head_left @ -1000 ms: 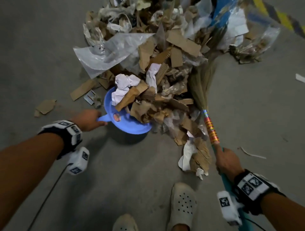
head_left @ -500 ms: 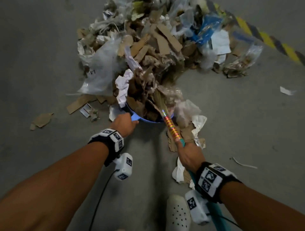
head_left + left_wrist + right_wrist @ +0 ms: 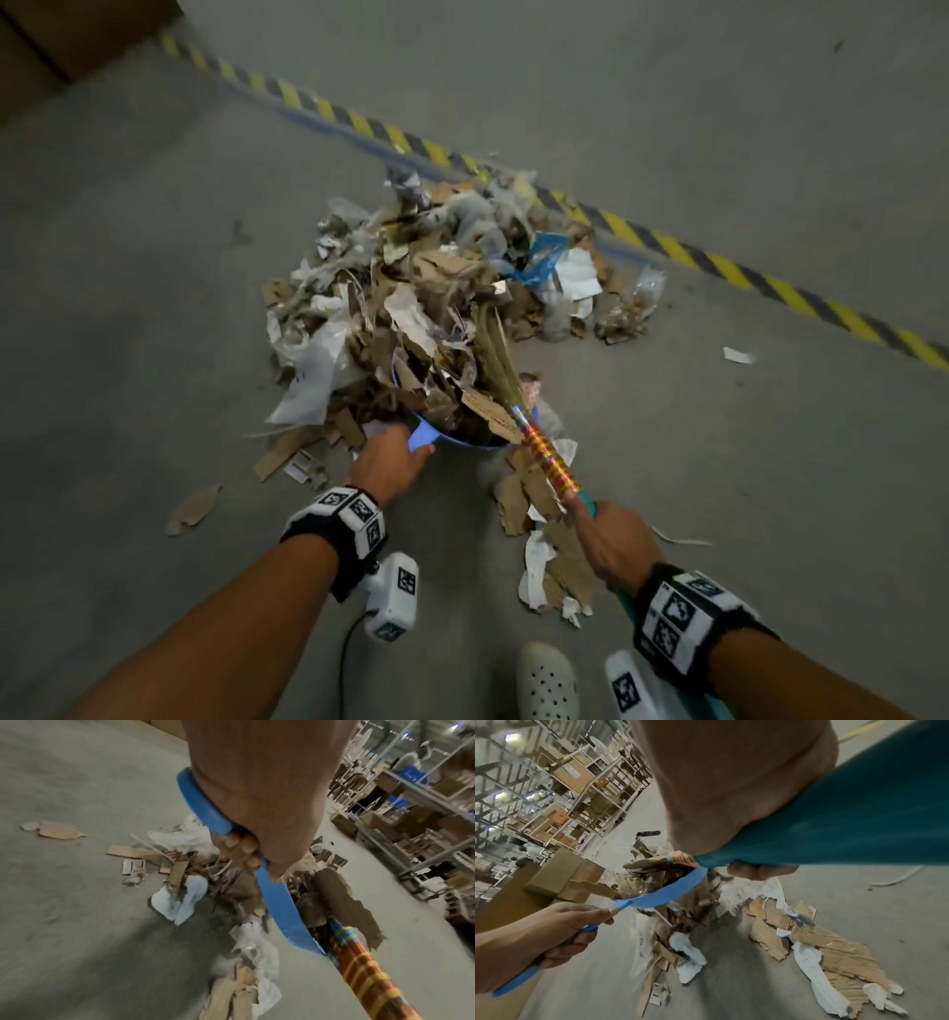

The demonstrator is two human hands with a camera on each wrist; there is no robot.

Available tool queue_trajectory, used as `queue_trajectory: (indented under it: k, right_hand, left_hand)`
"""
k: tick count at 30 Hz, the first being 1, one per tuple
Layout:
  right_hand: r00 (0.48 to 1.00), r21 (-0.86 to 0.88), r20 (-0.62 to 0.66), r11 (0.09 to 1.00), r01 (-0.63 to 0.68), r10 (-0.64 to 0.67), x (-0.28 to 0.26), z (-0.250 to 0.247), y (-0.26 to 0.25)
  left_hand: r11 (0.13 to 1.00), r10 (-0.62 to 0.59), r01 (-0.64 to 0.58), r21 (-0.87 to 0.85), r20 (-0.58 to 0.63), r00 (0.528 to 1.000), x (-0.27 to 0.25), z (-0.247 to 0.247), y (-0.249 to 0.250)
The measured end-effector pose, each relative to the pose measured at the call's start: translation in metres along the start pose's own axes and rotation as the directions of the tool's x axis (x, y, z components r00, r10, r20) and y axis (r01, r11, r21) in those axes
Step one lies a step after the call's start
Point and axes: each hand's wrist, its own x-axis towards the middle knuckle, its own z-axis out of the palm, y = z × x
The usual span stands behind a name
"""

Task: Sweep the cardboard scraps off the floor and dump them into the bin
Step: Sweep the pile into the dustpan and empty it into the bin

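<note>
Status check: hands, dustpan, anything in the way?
Left hand grips dustpan handle. Right hand grips broom. Dustpan heaped with scraps. No bin in view.

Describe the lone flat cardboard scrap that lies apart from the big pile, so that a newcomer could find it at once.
Start at the big pile of scraps in the middle of the grey floor. Go to its near left edge, past the left hand holding the blue dustpan. The lone cardboard scrap lies alone on bare floor, left of that wrist: brown, flat, ragged, touching nothing.

Smooth, seemingly plastic dustpan (image 3: 426, 437); corrugated cardboard scraps (image 3: 529, 493); matt concrete floor (image 3: 154, 360).
</note>
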Motion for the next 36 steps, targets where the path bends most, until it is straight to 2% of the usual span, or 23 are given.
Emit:
queue_trajectory:
  k: [6,10,14,18,20,27,33,36]
  right_hand:
    - [0.998,0.003,-0.058,1.000,-0.008,0.008,-0.108,-0.080,-0.038]
    - [0.995,0.008,-0.101,1.000,-0.003,0.003,-0.195,-0.126,-0.068]
    - [0.992,0.061,-0.124,0.998,-0.022,0.029,-0.275,-0.144,-0.085]
    - [0.983,0.116,-0.161,0.991,-0.066,0.084,-0.352,-0.149,-0.093]
    - [0.977,0.118,-0.193,0.991,-0.069,0.091,-0.388,-0.150,-0.091]
    - [0.940,0.172,-0.315,0.982,-0.078,0.130,-0.491,-0.168,-0.077]
    - [0.876,0.261,-0.422,0.957,-0.129,0.233,-0.571,-0.182,-0.039]
    - [0.833,0.306,-0.474,0.941,-0.146,0.284,-0.614,-0.181,-0.011]
  left_hand:
    - [0.990,0.059,-0.064,-0.122,-0.042,0.997,-0.096,-0.087,0.079]
    - [0.985,0.073,-0.079,-0.155,-0.044,0.996,-0.166,-0.138,0.101]
    - [0.977,0.050,-0.059,-0.207,-0.046,0.998,-0.235,-0.181,0.109]
    - [0.958,0.117,-0.117,-0.263,-0.017,0.993,-0.297,-0.214,0.113]
    - [0.959,0.154,-0.146,-0.244,0.013,0.988,-0.325,-0.224,0.115]
    - [0.910,0.293,-0.277,-0.308,0.007,0.956,-0.394,-0.238,0.138]
    - [0.871,0.447,-0.419,-0.257,0.058,0.893,-0.451,-0.233,0.184]
    - [0.822,0.537,-0.504,-0.266,0.066,0.841,-0.487,-0.221,0.209]
